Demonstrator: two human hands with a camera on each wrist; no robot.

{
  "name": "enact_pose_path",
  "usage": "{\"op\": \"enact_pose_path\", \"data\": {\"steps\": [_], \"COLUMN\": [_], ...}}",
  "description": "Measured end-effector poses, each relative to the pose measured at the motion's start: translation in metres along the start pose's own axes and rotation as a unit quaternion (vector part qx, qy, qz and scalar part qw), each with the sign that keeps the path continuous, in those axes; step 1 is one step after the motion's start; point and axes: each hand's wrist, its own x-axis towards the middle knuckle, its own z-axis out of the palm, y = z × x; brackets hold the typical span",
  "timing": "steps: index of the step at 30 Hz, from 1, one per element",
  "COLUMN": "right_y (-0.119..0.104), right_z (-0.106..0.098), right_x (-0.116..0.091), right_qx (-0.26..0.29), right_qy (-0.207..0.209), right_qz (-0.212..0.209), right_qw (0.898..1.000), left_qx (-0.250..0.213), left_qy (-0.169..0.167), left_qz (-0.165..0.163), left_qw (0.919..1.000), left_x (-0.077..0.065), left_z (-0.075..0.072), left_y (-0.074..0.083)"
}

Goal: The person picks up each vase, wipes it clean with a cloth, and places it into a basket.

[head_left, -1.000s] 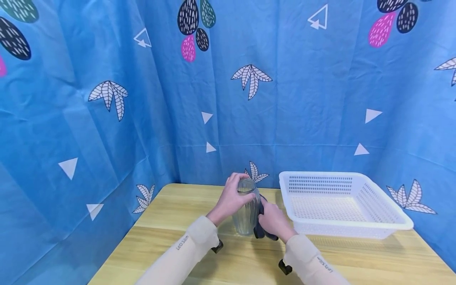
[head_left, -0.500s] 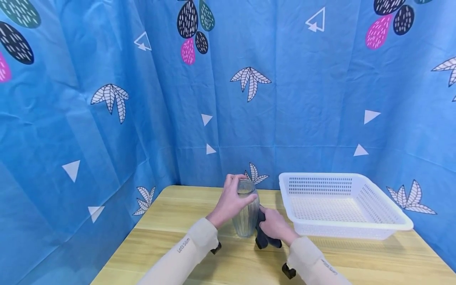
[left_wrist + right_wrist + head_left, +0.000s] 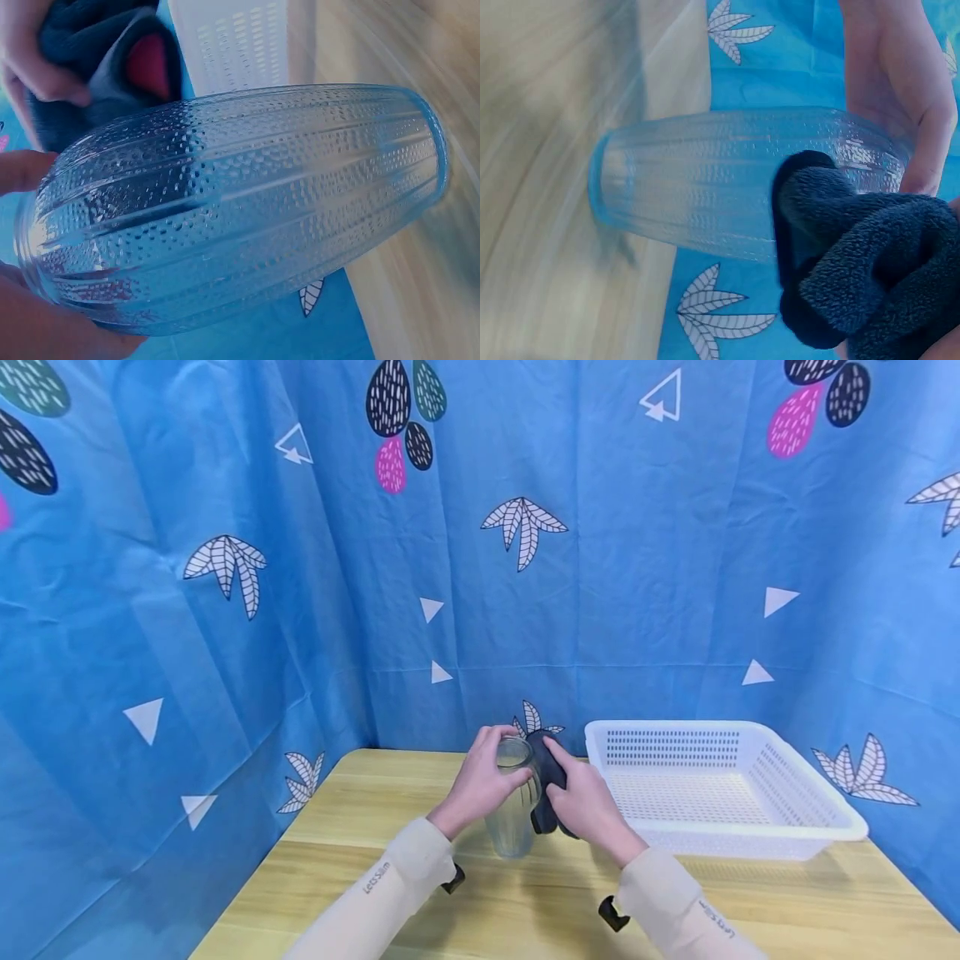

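A white basket (image 3: 750,829) on a wooden bench (image 3: 390,785), a blue curtain (image 3: 637,560) behind.
The basket stands upright toward the right of the pale, wood-grained bench, its slotted back wall just in front of the curtain. The curtain hangs behind the bench and along its left side, printed with white leaves (image 3: 528,533) outlined in black, white triangles (image 3: 777,601) and clusters of drops (image 3: 795,422) in black, green and pink speckled with white.

Glass vase (image 3: 697,180) — partly behind cloth (image 3: 847,277)
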Motion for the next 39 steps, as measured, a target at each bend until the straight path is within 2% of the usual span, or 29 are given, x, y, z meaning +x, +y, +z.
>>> {"op": "enact_pose_path", "data": {"steps": [2, 5, 9, 12, 16, 19, 24, 27, 31, 35, 39], "right_y": [-0.001, 0.003, 0.015, 0.025, 0.037, 0.041, 0.040, 0.034, 0.021, 0.006, -0.003], "right_z": [0.002, 0.010, 0.025, 0.038, 0.052, 0.056, 0.051, 0.040, 0.022, 0.004, 0.000], "right_x": [0.001, 0.002, 0.000, -0.004, -0.010, -0.012, -0.014, -0.012, -0.004, 0.004, 0.007], "right_qx": [0.000, -0.012, -0.039, -0.042, -0.036, -0.025, 0.009, 0.024, 0.040, 0.043, 0.027], "right_qy": [0.013, 0.001, -0.049, -0.103, -0.158, -0.163, -0.146, -0.115, -0.060, -0.008, 0.011], "right_qz": [-0.013, -0.003, 0.042, 0.064, 0.062, 0.062, 0.082, 0.083, 0.066, 0.036, 0.006], "right_qw": [1.000, 1.000, 0.997, 0.992, 0.985, 0.984, 0.986, 0.990, 0.995, 0.998, 1.000], "left_qx": [-0.009, -0.019, -0.033, -0.042, -0.041, -0.030, -0.004, 0.005, 0.027, 0.044, 0.022], "left_qy": [-0.002, -0.002, -0.002, 0.003, 0.010, 0.018, 0.024, 0.023, 0.023, 0.006, -0.021], "left_qz": [0.005, 0.010, 0.016, 0.024, 0.026, 0.022, 0.002, -0.004, -0.013, -0.022, -0.020], "left_qw": [0.9999, 0.9998, 0.9993, 0.9988, 0.9987, 0.9991, 0.9997, 0.9997, 0.9993, 0.9987, 0.9994], "left_x": [0.000, 0.000, 0.002, 0.003, 0.003, 0.005, 0.003, 0.001, 0.000, 0.001, 0.004], "left_z": [0.000, 0.002, 0.004, 0.003, 0.004, 0.005, 0.004, 0.003, 0.000, -0.004, -0.006], "left_y": [-0.002, -0.005, -0.008, -0.010, -0.011, -0.011, -0.012, -0.011, -0.008, -0.003, 0.001]}}
